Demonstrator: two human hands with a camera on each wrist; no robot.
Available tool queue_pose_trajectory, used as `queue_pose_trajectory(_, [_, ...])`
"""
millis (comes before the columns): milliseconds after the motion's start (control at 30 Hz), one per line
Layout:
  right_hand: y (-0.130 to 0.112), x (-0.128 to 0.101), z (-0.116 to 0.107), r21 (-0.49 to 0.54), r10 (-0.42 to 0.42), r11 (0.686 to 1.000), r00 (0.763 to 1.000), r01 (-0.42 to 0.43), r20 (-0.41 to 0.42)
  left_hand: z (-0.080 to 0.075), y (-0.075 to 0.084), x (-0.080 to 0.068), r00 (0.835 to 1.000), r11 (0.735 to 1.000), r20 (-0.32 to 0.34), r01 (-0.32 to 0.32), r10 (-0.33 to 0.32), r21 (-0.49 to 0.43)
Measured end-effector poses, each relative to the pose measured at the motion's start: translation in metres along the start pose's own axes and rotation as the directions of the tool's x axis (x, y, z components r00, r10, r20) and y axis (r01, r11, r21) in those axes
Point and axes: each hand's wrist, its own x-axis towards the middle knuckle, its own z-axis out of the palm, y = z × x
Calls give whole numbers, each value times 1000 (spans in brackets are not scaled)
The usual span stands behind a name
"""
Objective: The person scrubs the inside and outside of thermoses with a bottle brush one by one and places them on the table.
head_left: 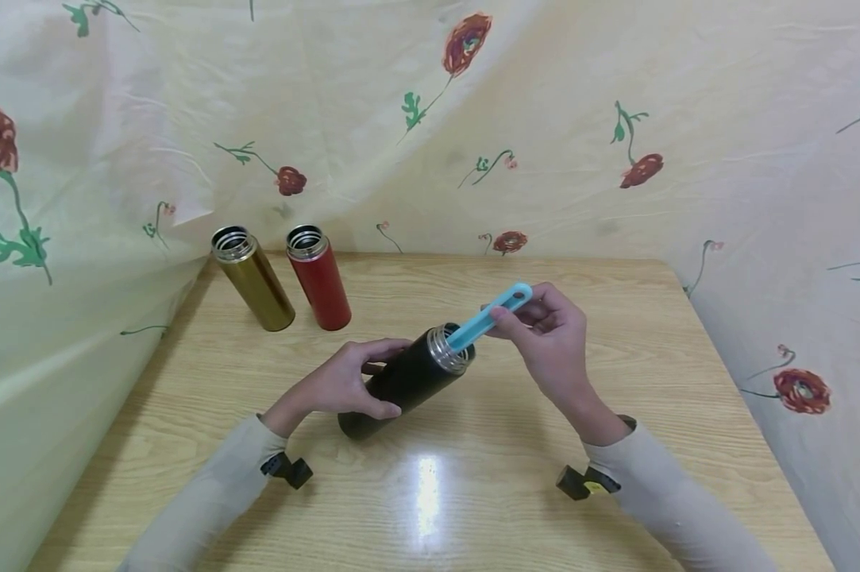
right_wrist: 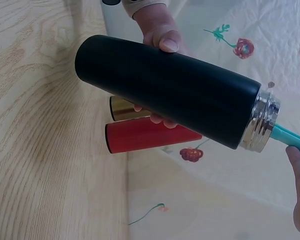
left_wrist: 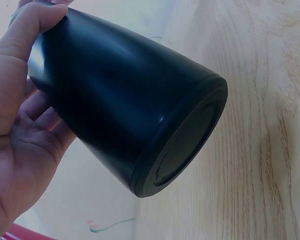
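Observation:
My left hand grips a black thermos bottle around its body. The bottle is tilted, its uncapped metal mouth pointing up to the right. In the left wrist view the dark base of the bottle faces the camera, held off the wooden surface. With thumb and fingers my right hand pinches a light-blue handle that has a hole in its end. The handle's other end goes into the bottle mouth; what is attached inside is hidden. The right wrist view shows the handle leaving the threaded neck.
A gold bottle and a red bottle stand uncapped at the back left of the wooden table. Flower-patterned cloth hangs behind the table and along both sides.

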Motion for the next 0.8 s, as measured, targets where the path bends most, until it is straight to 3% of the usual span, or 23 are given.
queue_pose_trajectory(567, [-8,7,-10,24,-84,996,995,83,59,-2,-1,-3,1000,999,9,-27,27,-23])
queue_pose_trajectory(800, [-19,15,-16,80,-130,988,992,130,0,-3,-4,-6,1000,1000,5,-9,9,-24])
